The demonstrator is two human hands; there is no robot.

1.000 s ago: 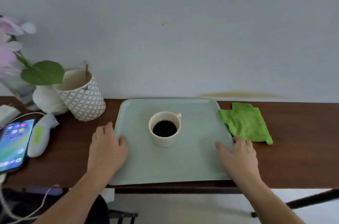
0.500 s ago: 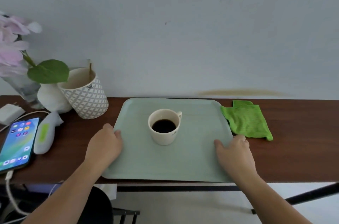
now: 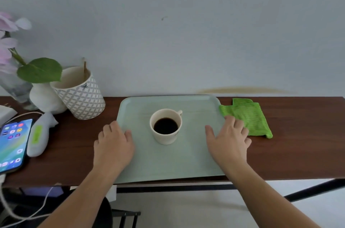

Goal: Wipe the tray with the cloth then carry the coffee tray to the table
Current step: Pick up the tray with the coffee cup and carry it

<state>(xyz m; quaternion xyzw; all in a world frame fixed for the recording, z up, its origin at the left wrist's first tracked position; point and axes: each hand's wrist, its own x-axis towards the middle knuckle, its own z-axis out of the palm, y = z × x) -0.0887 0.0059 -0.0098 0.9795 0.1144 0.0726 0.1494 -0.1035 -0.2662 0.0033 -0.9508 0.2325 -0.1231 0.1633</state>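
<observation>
Against the pale wall, a dark wooden desk [image 3: 298,153] holds the mint tray [image 3: 168,164] with its coffee cup [image 3: 165,126]. Her left hand [image 3: 113,146] still grips the tray's left edge; her right hand [image 3: 228,143] has let go, fingers spread, drifting toward the green cloth [image 3: 248,115], so wiping seems next.

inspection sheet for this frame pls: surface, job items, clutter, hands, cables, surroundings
Surface: dark wooden table, its bare parts look clean.
Job's things: pale green tray flat on the table, overhanging its near edge; cup of coffee upright on it; green cloth beside the tray's right edge.
Clutter: phone, white device, patterned pot, white vase.
Hands: left hand over the tray's left edge; right hand spread open over its right side, no grip.
Cables: white cable running from the phone.
Surroundings: plain wall, brown streak.
</observation>
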